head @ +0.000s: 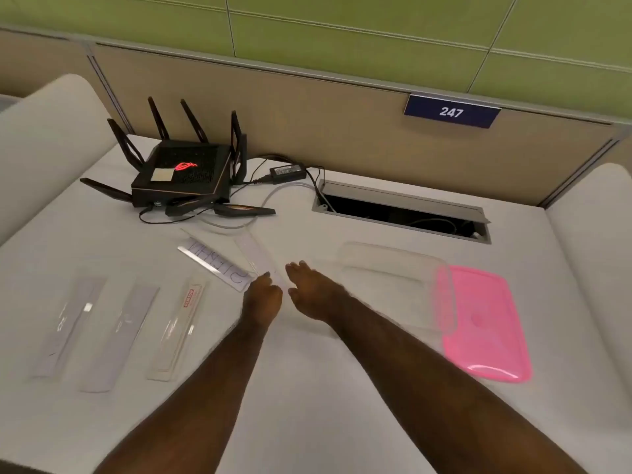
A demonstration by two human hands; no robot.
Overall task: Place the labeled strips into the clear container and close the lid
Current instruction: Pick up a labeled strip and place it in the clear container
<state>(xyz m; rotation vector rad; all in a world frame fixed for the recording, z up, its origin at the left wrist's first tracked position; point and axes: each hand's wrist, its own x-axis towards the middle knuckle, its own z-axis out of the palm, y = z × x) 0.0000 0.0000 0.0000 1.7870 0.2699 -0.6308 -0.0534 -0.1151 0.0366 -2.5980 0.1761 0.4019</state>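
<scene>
- Left hand (261,295) fingers pinch a clear strip (254,251) near the lettered strip (213,265).
- Right hand (307,292) fingers spread loosely, holding nothing, beside the container (393,278).
- Lid (485,323) lies off.

Five strips (90,328), one clear container (393,285), one pink lid (489,323), one router (178,172).

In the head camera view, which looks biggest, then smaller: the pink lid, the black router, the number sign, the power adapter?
1. Black router, antennas included, though it sits farther away than the lid.
2. Pink lid.
3. Number sign.
4. Power adapter.
</scene>
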